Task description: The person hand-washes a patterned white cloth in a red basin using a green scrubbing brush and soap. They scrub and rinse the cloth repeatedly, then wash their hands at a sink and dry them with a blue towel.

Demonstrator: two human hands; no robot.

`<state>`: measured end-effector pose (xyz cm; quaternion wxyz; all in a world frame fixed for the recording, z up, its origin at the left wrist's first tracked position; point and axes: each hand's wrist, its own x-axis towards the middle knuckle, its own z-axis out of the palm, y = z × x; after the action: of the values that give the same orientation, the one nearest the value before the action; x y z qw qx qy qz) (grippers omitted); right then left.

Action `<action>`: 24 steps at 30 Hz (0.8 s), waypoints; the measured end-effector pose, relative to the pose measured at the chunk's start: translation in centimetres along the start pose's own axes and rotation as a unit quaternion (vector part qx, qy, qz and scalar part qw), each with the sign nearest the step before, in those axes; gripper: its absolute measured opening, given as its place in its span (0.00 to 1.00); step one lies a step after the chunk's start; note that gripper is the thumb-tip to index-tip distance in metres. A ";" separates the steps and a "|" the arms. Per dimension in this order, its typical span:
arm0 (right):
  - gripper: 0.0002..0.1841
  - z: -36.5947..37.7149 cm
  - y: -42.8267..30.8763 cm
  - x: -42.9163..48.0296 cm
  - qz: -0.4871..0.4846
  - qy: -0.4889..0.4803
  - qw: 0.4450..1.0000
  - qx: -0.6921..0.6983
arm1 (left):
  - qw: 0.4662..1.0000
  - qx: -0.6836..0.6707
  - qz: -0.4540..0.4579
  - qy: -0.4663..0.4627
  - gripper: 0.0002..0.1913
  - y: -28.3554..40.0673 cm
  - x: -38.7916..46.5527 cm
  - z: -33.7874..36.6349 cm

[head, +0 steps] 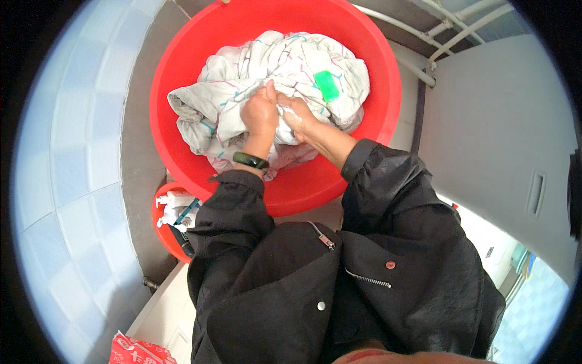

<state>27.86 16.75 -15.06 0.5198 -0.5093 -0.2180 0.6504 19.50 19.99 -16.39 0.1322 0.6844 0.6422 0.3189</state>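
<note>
A large red plastic basin (273, 200) holds a bunched white patterned fabric (254, 59) with pink, blue and dark line marks. My left hand (261, 111), with a dark green bangle (251, 160) on its wrist, grips a fold of the fabric near the middle of the heap. Close beside it, my right hand (298, 116) clasps the same part of the cloth, with some white foam on the skin. A bright green bar of soap (327, 86) lies on the fabric to the right of my hands.
A smaller red basin (159, 236) with white pump bottles (175, 200) stands at the lower left, by the tiled wall (72, 159). White pipes (468, 32) run at the upper right above a grey-white panel (491, 127). A red printed bag (141, 350) lies at the bottom left.
</note>
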 end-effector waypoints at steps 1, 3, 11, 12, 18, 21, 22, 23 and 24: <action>0.16 -1.0 0.7 1.1 0.030 -0.016 0.999 0.031 | 1.000 0.006 0.015 0.010 0.23 1.1 -0.4 -0.3; 0.18 -2.5 1.5 2.3 0.079 -0.030 0.995 0.046 | 0.991 -0.006 0.135 0.017 0.23 4.8 -2.5 -1.4; 0.17 -1.6 -0.2 0.9 0.071 -0.012 0.995 -0.070 | 0.991 -0.100 0.086 0.033 0.18 2.2 -1.5 -0.4; 0.17 -2.6 1.2 2.1 0.083 -0.022 0.996 -0.015 | 0.990 0.016 0.139 -0.017 0.20 4.8 -2.5 -1.8; 0.17 -0.9 0.8 1.0 0.026 0.006 1.000 -0.014 | 1.000 -0.002 0.005 -0.015 0.23 0.3 0.0 -0.1; 0.15 -1.8 -1.9 0.2 0.118 -0.036 0.989 -0.082 | 1.000 -0.008 0.010 -0.008 0.23 -0.3 -0.8 0.5; 0.15 -2.4 0.5 1.4 0.100 -0.037 0.993 0.042 | 1.000 -0.018 0.014 -0.013 0.23 -0.4 -0.7 0.8; 0.15 -2.6 1.9 2.0 0.086 -0.042 0.982 0.166 | 1.000 -0.024 0.013 -0.015 0.23 -0.7 -0.8 0.8; 0.16 -2.1 0.6 1.1 0.127 -0.009 0.990 -0.056 | 1.000 -0.028 0.010 -0.008 0.23 -1.2 -0.3 0.9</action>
<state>29.57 17.00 -16.86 0.4014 -0.5555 -0.1918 0.7025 19.10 20.09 -17.92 0.1535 0.6896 0.6249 0.3323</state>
